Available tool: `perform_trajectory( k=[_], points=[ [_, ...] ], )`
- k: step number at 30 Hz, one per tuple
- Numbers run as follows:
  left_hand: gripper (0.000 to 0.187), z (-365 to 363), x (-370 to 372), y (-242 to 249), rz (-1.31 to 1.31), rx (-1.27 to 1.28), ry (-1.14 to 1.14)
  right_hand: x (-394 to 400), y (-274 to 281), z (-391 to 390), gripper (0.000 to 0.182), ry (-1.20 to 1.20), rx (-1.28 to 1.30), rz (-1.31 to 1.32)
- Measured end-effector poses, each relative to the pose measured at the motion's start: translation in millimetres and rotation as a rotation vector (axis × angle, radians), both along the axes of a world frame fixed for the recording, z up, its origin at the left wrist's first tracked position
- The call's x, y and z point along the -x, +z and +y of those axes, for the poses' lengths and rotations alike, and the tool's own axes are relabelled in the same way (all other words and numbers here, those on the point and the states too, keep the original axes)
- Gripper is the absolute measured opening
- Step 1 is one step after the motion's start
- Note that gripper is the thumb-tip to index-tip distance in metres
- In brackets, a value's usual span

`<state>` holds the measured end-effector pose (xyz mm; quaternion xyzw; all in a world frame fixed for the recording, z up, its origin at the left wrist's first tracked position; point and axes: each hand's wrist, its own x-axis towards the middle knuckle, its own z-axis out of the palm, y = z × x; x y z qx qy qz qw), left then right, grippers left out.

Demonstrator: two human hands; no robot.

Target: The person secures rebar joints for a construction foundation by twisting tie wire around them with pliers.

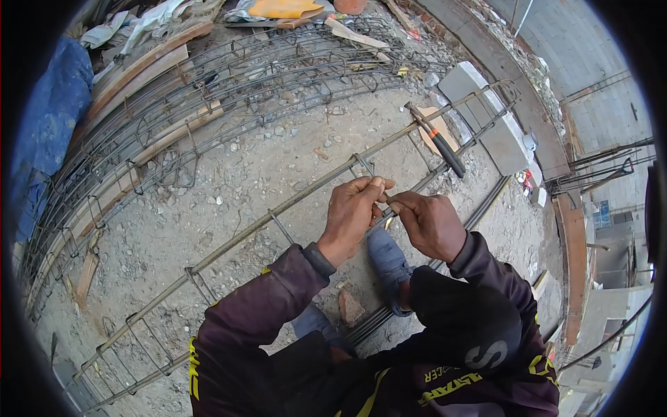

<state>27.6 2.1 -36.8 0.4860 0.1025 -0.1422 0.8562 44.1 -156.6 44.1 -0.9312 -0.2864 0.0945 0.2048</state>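
My left hand (pixel 347 217) and right hand (pixel 429 221) meet at the fingertips over the rebar cage (pixel 271 215), thumbs and forefingers pinched tight, the other fingers curled in. Whatever sits between the tips is too small for me to make out – I cannot tell if either hand grips it alone. The cage runs slantwise in front of me, from low on the left up to the pale concrete block (pixel 506 146). A tool with an orange-and-black handle (pixel 442 147) lies across its two long bars, beyond my right hand. My blue-grey shoe (pixel 386 258) is planted on the gritty ground (pixel 243 174) below my hands – more cages (pixel 278 66) lie farther off, up to the left
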Motion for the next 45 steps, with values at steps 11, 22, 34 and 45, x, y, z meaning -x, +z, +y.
perform_trajectory(
  k=[11,22,34,45],
  points=[
    [0.036,78,-52,6,-0.113,-1.029,-0.093,-58,-57,-5,0.014,0.151,0.022,0.125],
    [0.04,68,-101,-41,0.141,-0.8,-0.322,-73,-63,22,0.008,0.146,0.205,-0.049],
    [0.028,48,-100,-31,0.155,-0.608,-0.11,-84,-76,13,0.009,0.218,0.007,-0.309],
    [0.023,45,-96,-45,0.141,-0.758,-0.025,-89,-79,5,0.011,0.309,0.014,-0.353]
  ],
)
